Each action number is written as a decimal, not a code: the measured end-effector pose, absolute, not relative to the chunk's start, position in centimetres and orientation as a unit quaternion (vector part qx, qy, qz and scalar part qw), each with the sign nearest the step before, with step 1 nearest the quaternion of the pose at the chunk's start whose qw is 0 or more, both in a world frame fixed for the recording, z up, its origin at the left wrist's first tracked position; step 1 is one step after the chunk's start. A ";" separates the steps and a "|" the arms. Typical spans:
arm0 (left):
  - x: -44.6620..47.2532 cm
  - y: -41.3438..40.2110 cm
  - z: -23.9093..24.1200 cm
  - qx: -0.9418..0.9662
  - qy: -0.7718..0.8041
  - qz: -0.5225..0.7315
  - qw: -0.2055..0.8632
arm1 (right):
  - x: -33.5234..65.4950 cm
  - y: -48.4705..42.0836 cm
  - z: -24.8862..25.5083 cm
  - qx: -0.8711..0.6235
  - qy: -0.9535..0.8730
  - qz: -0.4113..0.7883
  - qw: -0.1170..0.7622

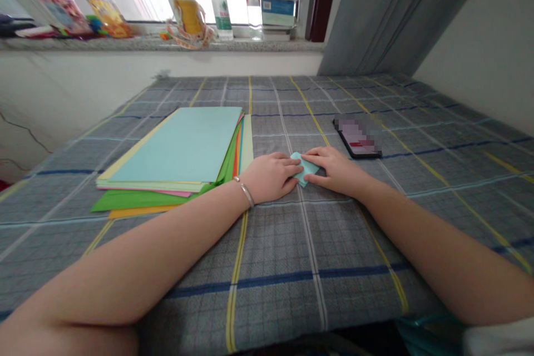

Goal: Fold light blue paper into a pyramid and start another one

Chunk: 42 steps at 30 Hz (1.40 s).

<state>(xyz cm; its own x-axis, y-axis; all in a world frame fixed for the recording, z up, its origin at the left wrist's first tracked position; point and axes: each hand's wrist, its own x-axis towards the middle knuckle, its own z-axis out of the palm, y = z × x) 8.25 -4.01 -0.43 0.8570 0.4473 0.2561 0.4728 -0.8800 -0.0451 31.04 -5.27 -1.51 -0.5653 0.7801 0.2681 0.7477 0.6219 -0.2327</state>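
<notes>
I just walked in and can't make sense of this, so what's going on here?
A person has both hands on a small light-blue piece that looks like folded paper, with the left hand and right hand meeting over it on a checked cloth. A stack of coloured sheets lies to the left, and a phone lies beyond the right hand.

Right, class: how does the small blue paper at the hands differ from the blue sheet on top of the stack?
Size: the small blue paper is far smaller than the blue top sheet.
Contact: the left hand and right hand touch the small blue paper; neither is on the blue top sheet.
Shared: both are light blue.
</notes>
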 end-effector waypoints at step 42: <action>10.6 -5.0 -0.4 -0.924 -0.366 -0.099 0.057 | 29.6 -5.6 0.5 -0.476 -0.878 -0.039 0.040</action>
